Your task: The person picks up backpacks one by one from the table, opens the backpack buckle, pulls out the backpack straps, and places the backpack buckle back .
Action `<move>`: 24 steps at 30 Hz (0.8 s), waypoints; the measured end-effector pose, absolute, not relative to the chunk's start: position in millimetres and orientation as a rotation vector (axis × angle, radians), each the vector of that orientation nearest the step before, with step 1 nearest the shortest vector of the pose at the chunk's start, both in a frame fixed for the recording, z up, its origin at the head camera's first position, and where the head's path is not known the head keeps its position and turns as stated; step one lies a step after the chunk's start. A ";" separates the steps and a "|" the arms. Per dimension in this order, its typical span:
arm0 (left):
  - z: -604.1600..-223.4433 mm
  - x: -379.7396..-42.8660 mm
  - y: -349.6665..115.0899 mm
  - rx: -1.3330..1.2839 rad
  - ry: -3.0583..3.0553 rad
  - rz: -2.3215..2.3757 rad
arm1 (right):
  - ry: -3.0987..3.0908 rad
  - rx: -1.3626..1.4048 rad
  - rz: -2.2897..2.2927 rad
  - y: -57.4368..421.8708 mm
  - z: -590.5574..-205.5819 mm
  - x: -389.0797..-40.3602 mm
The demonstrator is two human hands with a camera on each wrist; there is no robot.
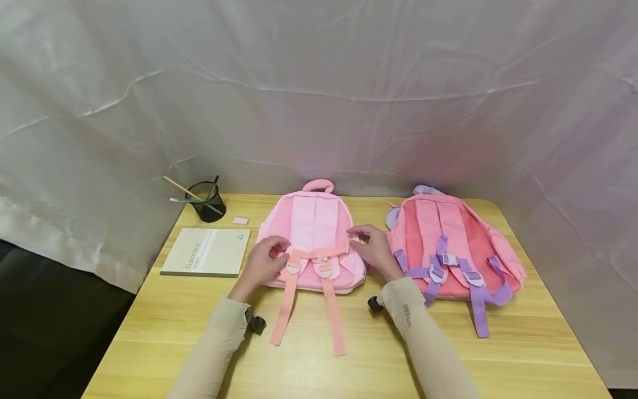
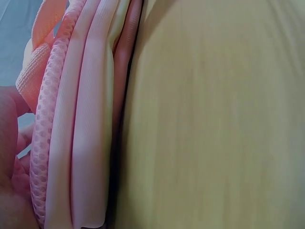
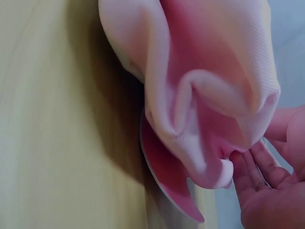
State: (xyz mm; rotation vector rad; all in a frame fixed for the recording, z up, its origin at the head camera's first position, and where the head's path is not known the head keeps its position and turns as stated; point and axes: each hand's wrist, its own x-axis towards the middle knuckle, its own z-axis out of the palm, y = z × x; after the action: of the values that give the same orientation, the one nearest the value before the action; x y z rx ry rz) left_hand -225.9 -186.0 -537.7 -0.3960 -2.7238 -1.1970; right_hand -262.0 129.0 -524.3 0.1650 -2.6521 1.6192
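Note:
A pink backpack (image 1: 301, 221) lies on the table with its back panel and shoulder straps up. An orange strap (image 1: 329, 251) crosses it, and two orange webbing tails (image 1: 335, 324) hang toward me. My left hand (image 1: 266, 259) is at the backpack's left edge, thumb and forefinger curved apart beside the orange webbing; in the left wrist view its fingers (image 2: 23, 138) are at the mesh edge. At the right edge is my right hand (image 1: 372, 247), thumb and forefinger apart near the strap's end. Its fingertips (image 3: 240, 164) touch the pale pink side fabric in the right wrist view.
A second backpack (image 1: 413, 233), coral pink with purple straps (image 1: 478, 310), lies close on the right. On the left are a notebook (image 1: 206, 252), an eraser (image 1: 240, 220) and a black mesh cup (image 1: 210, 209) holding pencils. Grey curtain (image 1: 319, 111) surrounds the table (image 1: 294, 377).

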 end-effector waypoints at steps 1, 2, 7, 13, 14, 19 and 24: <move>-537.4 -225.8 -187.6 -0.390 -2.723 -1.196 | -2.645 0.185 1.621 127.5 -524.2 -261.9; -537.3 -225.7 -189.2 -0.386 -2.720 -1.197 | -2.641 0.202 1.619 126.2 -524.5 -262.0; -535.4 -226.0 -194.2 -0.369 -2.699 -1.224 | -2.656 0.243 1.618 122.1 -525.0 -262.0; -532.1 -227.0 -195.0 -0.357 -2.709 -1.269 | -2.710 0.201 1.616 124.4 -517.7 -258.3; -531.1 -226.8 -195.0 -0.347 -2.713 -1.279 | -2.722 0.195 1.614 125.7 -514.3 -256.6; -523.2 -224.7 -192.9 -0.353 -2.694 -1.226 | -2.732 0.279 1.562 142.4 -490.1 -245.1; -503.7 -220.8 -176.2 -0.474 -2.582 -1.069 | -2.700 0.349 1.420 187.5 -460.1 -228.8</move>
State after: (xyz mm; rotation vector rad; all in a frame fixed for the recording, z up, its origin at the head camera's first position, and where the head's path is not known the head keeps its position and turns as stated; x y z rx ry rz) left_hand -220.8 -176.2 -503.7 -0.4738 -2.5817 -1.0694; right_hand -228.8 187.5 -460.1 0.3495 -2.7001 1.4201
